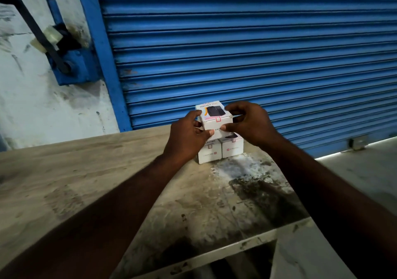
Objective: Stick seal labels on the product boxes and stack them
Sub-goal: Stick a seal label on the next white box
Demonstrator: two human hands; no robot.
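You hold the top box (216, 116) between both hands. Your left hand (187, 137) grips its near-left corner and your right hand (249, 122) pinches its right side, with both thumbs on the front face. A pink seal label (218, 119) crosses its top front edge. The box is tilted over the lower left box (209, 153) and the lower right box (233, 147), which stand side by side on the bench (86, 171). Whether it touches them cannot be confirmed. Judgement: stacking is in hand. Next, square the box over the pair and set it flat before letting go.
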